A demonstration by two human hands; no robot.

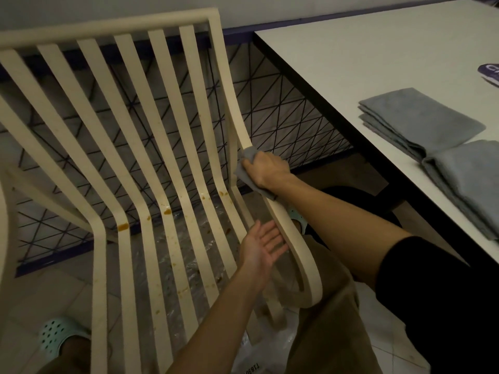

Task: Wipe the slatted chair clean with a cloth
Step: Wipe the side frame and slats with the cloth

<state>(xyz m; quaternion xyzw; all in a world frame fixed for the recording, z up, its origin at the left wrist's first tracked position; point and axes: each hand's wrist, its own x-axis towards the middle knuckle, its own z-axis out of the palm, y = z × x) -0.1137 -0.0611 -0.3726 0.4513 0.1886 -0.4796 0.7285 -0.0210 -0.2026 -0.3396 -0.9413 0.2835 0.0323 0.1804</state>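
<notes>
A cream slatted chair (129,147) fills the left and middle of the view, with brown stains on the slats near the seat bend. My right hand (266,168) grips a grey cloth (247,155) and holds it against the chair's right side rail (283,222), where back meets seat. My left hand (263,245) hovers palm up with relaxed fingers beside that rail, lower down, holding nothing.
A white table (364,58) with a dark edge stands on the right, bearing folded grey cloths (421,120) and a purple packet (490,72). Clear plastic sheeting (189,255) lies on the floor under the chair. A mint clog (58,337) shows at bottom left.
</notes>
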